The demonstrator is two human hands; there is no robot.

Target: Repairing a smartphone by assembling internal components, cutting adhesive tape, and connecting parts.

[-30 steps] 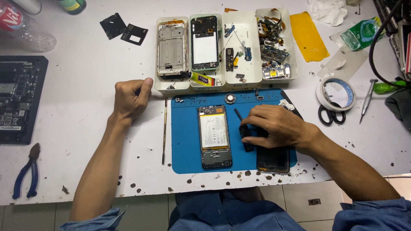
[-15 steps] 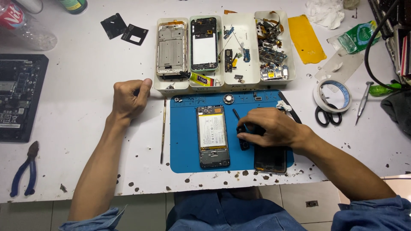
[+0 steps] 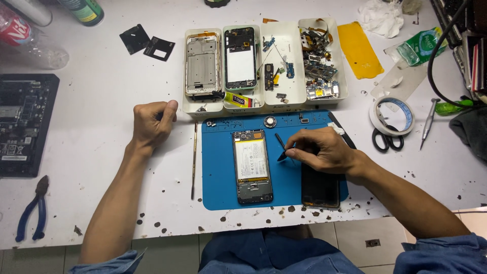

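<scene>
Head view: a person sits at a white bench, both forearms laid on it.
Tool: a small dark pry tool [image 3: 280, 147], tilted, lies over the blue mat [image 3: 218, 167] between the opened phone and the right hand.
Right hand: the right hand [image 3: 322, 150] pinches the tool between thumb and fingertips; its heel covers the top of a dark screen panel [image 3: 319, 190].
Opened phone: the opened phone [image 3: 252, 166], battery up, lies flat on the mat just left of the tool tip, not touching it.
Left hand: the left hand [image 3: 150, 123] is curled into a loose fist on the bare bench, holding nothing.
Room: open mat lies around the phone; a thin rod [image 3: 194, 160] runs beside the mat's left edge, and the parts tray [image 3: 265, 66] borders its top.
Change: a second ago the right hand lay flat over the panel; now it has lifted leftward with the tool showing.
</scene>
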